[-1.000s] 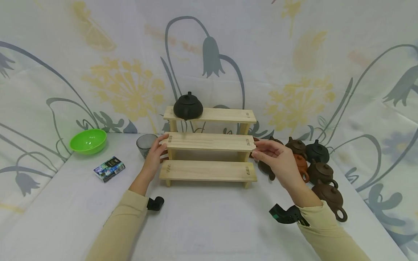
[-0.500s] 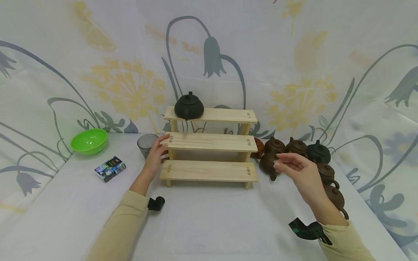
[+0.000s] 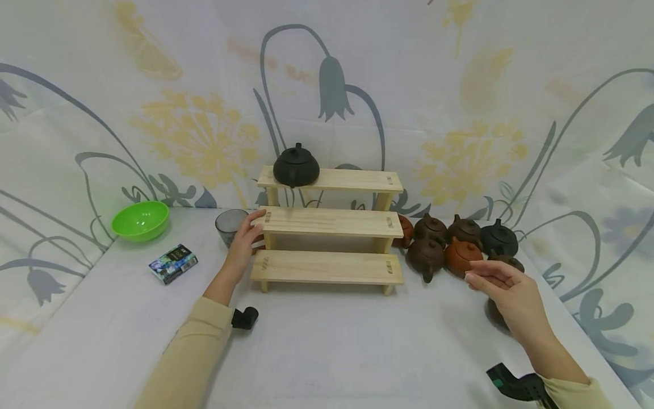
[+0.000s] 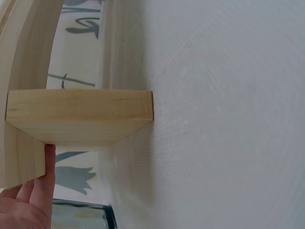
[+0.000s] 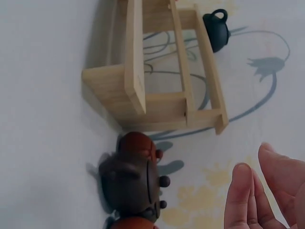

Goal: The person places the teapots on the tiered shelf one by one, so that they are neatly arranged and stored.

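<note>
A three-tier wooden display stand (image 3: pixel 327 221) is on the white-covered table, with a black teapot (image 3: pixel 296 166) at the left of its top shelf. My left hand (image 3: pixel 242 241) holds the left end of the middle shelf; in the left wrist view its fingers (image 4: pixel 45 188) reach up against the wood. My right hand (image 3: pixel 513 301) hovers over the right side with nothing in it, thumb and fingertips apart. Just beyond it sits an orange-brown clay teapot (image 3: pixel 461 257), beside a dark brown teapot (image 3: pixel 426 258). The hand partly covers other teapots.
More small teapots cluster at the back right, including a black one (image 3: pixel 498 238). Behind my left hand is a dark glass cup (image 3: pixel 230 224). Farther left are a green bowl (image 3: pixel 140 221) and a small printed box (image 3: pixel 172 263). A patterned cloth (image 3: pixel 378 68) hangs behind the table.
My right hand has left the right end of the middle shelf, moving right and nearer to me, uncovering several teapots. The left hand stays at the stand.
</note>
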`<state>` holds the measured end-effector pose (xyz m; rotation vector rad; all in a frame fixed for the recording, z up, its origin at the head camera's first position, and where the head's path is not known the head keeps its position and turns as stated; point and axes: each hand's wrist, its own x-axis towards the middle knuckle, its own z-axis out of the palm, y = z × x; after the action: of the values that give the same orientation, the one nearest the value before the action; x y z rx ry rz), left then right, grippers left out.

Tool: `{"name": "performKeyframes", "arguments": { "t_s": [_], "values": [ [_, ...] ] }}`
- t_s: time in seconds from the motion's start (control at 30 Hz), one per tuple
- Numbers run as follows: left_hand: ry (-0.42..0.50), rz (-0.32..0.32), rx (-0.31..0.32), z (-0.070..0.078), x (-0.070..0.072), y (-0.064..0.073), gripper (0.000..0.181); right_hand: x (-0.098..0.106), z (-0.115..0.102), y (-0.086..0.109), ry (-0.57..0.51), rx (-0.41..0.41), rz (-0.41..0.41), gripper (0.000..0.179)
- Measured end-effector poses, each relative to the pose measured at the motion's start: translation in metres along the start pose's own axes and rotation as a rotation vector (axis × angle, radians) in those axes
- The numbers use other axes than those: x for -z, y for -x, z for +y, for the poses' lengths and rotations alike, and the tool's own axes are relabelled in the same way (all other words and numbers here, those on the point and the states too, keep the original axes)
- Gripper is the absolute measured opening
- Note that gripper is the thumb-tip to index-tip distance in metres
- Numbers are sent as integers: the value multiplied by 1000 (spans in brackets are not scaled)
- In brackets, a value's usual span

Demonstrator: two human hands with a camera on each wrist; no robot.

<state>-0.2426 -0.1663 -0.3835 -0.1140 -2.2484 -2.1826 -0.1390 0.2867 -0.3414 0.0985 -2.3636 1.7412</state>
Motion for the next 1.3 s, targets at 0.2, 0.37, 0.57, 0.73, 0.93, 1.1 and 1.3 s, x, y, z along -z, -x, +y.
{"name": "performKeyframes", "arguments": {
  "t_s": [0.2, 0.37, 0.57, 0.73, 0.93, 1.1, 1.3],
  "values": [
    [-4, 3, -1, 0, 1, -1, 43, 20, 10, 8, 62, -39, 34, 21],
    [-1, 1, -5, 0, 1, 0, 44, 36, 18, 13, 155, -90, 64, 18],
    [-6, 7, -7, 1, 1, 0, 44, 54, 31, 19, 73, -92, 58, 18],
    [-6, 8, -1, 1, 0, -1, 43, 69, 39, 26, 41, -108, 69, 18],
    [-7, 4, -1, 1, 0, -1, 43, 82, 45, 36, 270, -176, 135, 14],
    [-13, 8, -3, 1, -1, -1, 43, 92, 48, 39, 435, -259, 129, 27],
    [-18, 21, 8, 2, -1, 0, 44, 103, 59, 43, 530, -273, 43, 42]
  ]
}}
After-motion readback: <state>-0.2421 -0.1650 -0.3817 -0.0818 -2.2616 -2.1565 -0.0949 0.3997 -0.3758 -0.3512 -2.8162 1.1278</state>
